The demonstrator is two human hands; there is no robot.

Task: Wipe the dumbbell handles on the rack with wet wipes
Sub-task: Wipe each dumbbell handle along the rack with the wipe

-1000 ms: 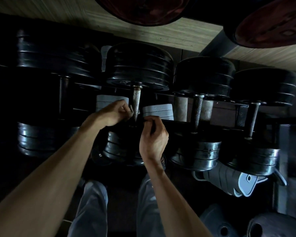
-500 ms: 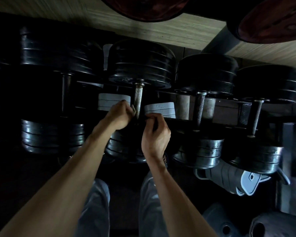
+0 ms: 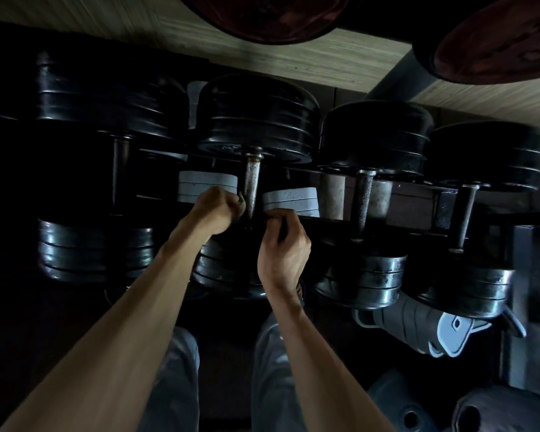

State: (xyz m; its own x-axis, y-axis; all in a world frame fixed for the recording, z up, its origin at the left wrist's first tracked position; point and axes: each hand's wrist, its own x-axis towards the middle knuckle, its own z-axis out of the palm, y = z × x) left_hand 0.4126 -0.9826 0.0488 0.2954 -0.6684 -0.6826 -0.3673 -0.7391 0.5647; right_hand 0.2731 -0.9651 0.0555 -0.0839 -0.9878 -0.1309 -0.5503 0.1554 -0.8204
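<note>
1. I see both hands at the near end of the middle dumbbell's handle [image 3: 250, 182], a rusty bar lying on the rack [image 3: 418, 224] between black plates.
2. My left hand [image 3: 214, 210] sits curled just left of the bar, fingertips against it; my right hand [image 3: 282, 244] is curled just right of it.
3. Each hand seems to pinch something dark at the bar, probably the wipe, but the light is too poor for me to make out the wipe itself, so I cannot tell what either grip really holds.
4. I judge the step as wiping this handle, working low on the bar; its upper stretch toward the far plates [image 3: 258, 120] is bare.
5. Next move, as I read it: draw the cloth around and up the bar, then shift right to the next handle [image 3: 364, 198].
6. The far-right handle [image 3: 466, 213] and the dim left handle [image 3: 119, 176] lie apart from my hands.
</note>
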